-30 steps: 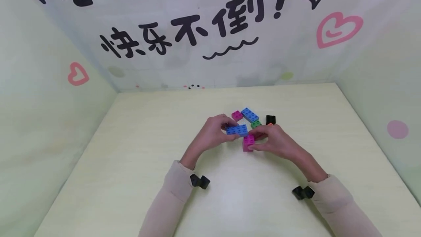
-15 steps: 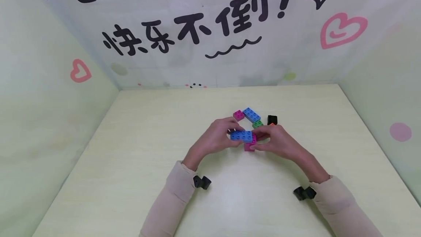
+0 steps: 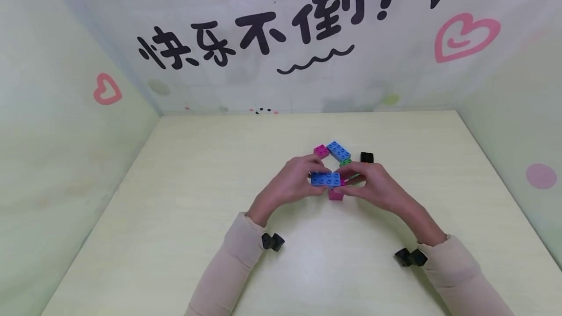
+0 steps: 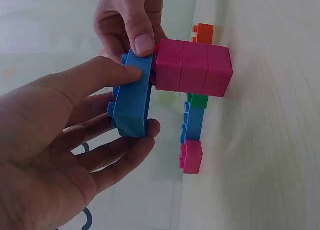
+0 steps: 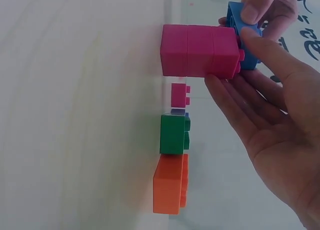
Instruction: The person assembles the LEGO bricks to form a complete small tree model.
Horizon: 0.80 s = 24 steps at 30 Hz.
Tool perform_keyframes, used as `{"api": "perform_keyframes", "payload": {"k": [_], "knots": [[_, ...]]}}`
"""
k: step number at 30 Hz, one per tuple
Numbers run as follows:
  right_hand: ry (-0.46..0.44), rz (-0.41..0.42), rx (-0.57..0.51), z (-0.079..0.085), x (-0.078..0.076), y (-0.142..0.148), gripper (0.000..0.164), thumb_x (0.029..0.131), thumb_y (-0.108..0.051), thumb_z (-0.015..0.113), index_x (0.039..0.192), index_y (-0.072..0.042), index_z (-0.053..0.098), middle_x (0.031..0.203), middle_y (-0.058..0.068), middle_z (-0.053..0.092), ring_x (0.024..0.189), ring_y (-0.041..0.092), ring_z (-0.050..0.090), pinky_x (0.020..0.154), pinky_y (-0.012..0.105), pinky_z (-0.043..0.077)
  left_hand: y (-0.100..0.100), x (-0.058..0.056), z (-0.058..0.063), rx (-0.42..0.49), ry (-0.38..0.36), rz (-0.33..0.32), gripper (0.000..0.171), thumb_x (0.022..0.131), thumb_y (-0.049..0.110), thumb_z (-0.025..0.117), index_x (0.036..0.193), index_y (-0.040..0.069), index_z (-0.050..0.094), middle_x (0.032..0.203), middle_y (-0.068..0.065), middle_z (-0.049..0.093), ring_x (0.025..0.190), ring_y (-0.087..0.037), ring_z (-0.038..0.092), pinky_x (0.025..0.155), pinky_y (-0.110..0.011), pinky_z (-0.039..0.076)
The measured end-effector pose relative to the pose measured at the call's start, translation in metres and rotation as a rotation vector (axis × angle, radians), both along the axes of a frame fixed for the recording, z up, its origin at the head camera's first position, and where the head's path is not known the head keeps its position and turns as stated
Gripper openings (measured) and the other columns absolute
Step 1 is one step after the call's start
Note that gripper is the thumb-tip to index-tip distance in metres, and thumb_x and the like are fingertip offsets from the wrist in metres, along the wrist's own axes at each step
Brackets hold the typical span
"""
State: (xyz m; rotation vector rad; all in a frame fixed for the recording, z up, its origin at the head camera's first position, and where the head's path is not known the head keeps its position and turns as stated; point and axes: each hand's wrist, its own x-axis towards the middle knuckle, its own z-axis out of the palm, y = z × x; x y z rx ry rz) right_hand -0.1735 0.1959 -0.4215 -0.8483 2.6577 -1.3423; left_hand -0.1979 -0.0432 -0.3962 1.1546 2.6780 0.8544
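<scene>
L grip pinches blue brick, thumb vs. fingers; R grip closed round pink stack's top. Brick's over stack, studs showing, stack upright on tabletop. Prob. light, stiff plastic, slightly slick; hold brick by long sides, stack low.

The held brick is showing blue, the stack magenta. Pale walls are sporting black writing and pink hearts.

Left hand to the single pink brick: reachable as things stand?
Probably not yet: the left hand holds a blue brick. Once freed, its way to the single pink brick looks clear.
</scene>
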Motion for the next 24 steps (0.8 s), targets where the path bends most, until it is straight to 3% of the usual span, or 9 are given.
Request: {"api": "perform_keyframes", "payload": {"k": [24], "knots": [[0.012,0.001,0.080,-0.0015,-0.0018,-0.0007,0.040,0.077,-0.012,0.084,0.114,-0.004,0.069,0.101,0.001,0.071,0.088,0.016,0.069,0.079,0.042,0.056,0.0015,0.0006,0.0017,-0.036,-0.026,0.011,0.043,0.083,0.021,0.080,0.123,0.011,0.070,0.112,0.001,0.057,0.096,-0.012,0.050,0.076,-0.021,0.044]]}}
